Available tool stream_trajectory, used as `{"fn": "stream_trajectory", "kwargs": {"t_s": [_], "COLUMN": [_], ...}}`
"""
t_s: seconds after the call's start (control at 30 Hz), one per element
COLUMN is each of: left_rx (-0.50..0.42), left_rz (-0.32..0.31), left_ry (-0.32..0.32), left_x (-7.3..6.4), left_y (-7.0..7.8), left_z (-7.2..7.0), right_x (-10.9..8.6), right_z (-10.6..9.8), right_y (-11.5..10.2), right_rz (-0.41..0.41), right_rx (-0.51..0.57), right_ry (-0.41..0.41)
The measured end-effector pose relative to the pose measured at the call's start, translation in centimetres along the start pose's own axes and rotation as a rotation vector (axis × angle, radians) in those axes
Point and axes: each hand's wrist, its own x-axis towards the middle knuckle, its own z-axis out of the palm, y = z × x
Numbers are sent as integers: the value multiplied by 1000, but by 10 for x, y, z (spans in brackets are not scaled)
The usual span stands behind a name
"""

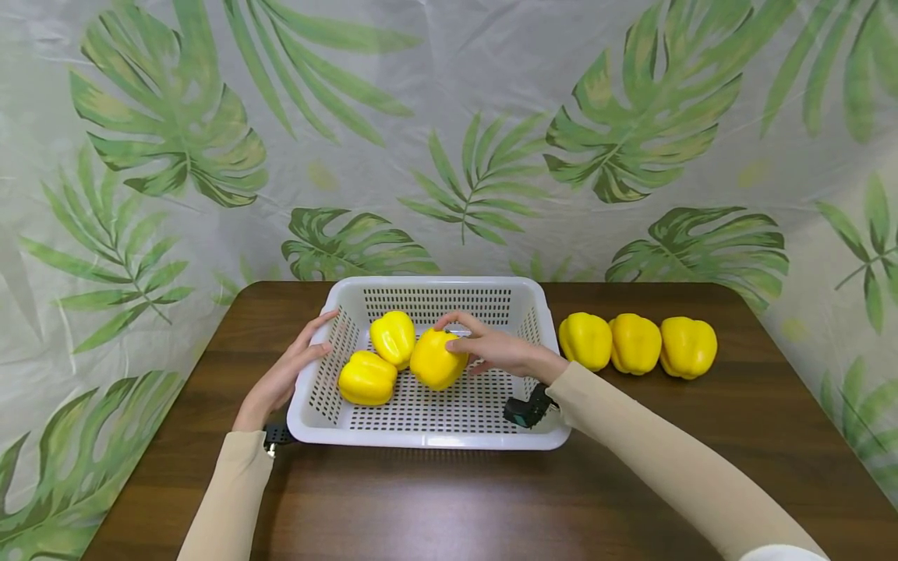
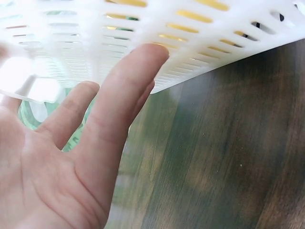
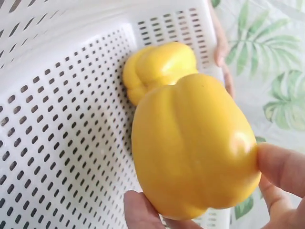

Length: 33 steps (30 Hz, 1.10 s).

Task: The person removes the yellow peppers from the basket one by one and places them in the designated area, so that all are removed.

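1. pepper, yellow and glossy, in the right hand and within the walls of a white perforated basket; whether clear of the basket's floor or touching, cannot tell.
2. grip at the right: thumb and fingers set around the pepper's sides, spread about as wide as its body, holding it firmly framed in the right wrist view.
3. just beside, toward the basket's left end: a far pepper and a near pepper, both yellow, lying close together on the holes of the floor.
4. at the basket's left side, the left hand, wide, with thumb and fingers extended and resting against the outer wall.
5. outside the basket, past its right end: three yellow peppers in a row, side by side.
6. beneath it all, a dark brown wooden table; on both arms, beige sleeves and black wrist devices.
7. behind, a pale backdrop printed with green leaves.
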Motion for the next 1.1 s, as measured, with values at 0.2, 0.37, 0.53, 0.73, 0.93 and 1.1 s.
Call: {"fn": "stream_trajectory", "kwargs": {"t_s": [0.2,0.37,0.53,0.73,0.93,1.1], "left_rx": [-6,-9,-12,-6,-1,-7], "left_rz": [19,9,6,9,12,13], "left_ry": [-12,-8,-6,-6,-8,-10], "left_x": [1,0,0,0,0,-1], "left_y": [-1,-1,-1,-1,0,0], "left_z": [0,-1,-1,0,0,0], "right_x": [-8,-13,-18,-25,-31,-33], "right_z": [-4,-6,-9,-13,-17,-20], "right_y": [-5,-5,-5,-7,-8,-6], "right_rz": [-45,-101,-150,-195,-227,-236], "right_rx": [78,125,156,189,196,219], "right_ry": [49,84,117,117,123,123]}}
